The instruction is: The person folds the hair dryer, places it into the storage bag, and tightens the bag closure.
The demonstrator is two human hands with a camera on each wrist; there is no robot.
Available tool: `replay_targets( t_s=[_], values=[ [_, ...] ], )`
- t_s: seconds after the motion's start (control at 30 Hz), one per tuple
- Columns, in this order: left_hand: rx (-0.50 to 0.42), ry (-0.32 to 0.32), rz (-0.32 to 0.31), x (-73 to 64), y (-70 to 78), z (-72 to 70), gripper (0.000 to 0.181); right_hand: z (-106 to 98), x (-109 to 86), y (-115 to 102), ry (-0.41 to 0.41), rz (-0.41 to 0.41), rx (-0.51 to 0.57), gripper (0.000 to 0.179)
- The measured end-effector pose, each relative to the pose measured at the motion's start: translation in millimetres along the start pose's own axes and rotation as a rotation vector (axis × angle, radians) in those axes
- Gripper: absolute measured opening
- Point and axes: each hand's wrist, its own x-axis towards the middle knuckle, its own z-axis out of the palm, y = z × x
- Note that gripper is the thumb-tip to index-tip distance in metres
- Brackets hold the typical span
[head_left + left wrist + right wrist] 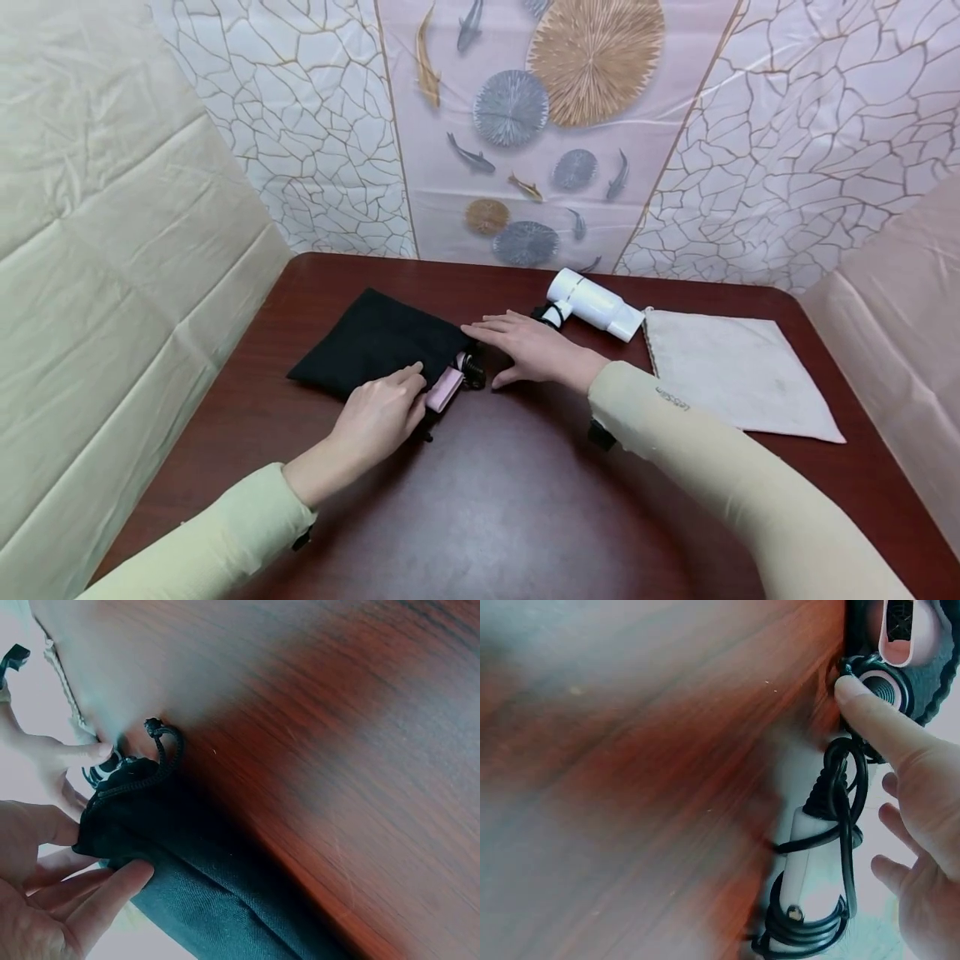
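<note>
A black drawstring bag (pixel 382 340) lies flat on the table, its mouth facing right. My left hand (pixel 382 407) grips the near corner of that mouth, the cloth between thumb and fingers in the left wrist view. Out of the mouth pokes a pink hair dryer (pixel 445 389), its slotted nozzle and a black cord showing in the right wrist view; the rest is hidden inside. My right hand (pixel 528 346) is at the far side of the mouth, fingers extended, with the thumb (pixel 855 691) close to the dryer's cord.
Behind the right hand lies a white hair dryer (pixel 592 302), black cord wound round its handle (pixel 810 870). A flat off-white cloth bag (pixel 738 371) is at the right. Patterned cloth walls (pixel 315 108) enclose the dark red wooden table (pixel 480 500).
</note>
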Motion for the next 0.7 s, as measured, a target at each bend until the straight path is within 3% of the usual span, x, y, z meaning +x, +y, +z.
replay_targets(
  t_s=[0.4, 0.7],
  values=[
    [-0.008, -0.015, 0.004, -4.1, -2.7, -0.3, 0.012, 8, 19.6, 4, -0.058, -0.018, 0.087, 0.088],
    [-0.01, -0.012, 0.002, -4.7, -5.3, -0.2, 0.01, 12, 23.6, 5, -0.019, -0.089, 0.023, 0.062]
  ],
)
